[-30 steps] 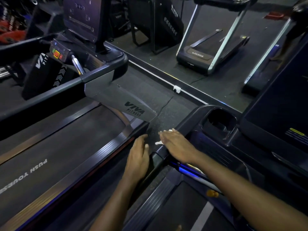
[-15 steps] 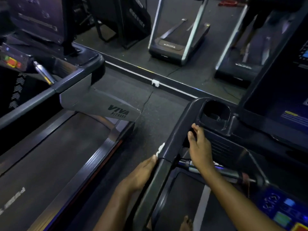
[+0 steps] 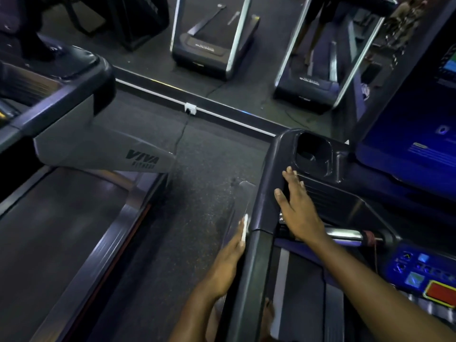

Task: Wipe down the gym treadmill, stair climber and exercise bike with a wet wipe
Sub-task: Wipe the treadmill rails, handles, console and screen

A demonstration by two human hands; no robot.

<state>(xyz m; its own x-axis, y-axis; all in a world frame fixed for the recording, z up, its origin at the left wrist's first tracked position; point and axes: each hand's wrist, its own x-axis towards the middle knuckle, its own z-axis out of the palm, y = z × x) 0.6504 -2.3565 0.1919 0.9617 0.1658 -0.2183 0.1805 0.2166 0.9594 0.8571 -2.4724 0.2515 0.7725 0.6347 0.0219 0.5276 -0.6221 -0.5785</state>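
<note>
Both flat-fingered: left hand presses wet wipe against the treadmill rail, right hand rests atop it.

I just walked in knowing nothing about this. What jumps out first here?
Two bare hands work a dark treadmill rail at lower centre: the left hand presses a white wipe against its outer side, the right hand lies flat just below the cup holder. At left, a grey VIVA panel marks the neighbouring treadmill; a red button shows at bottom right.
</note>
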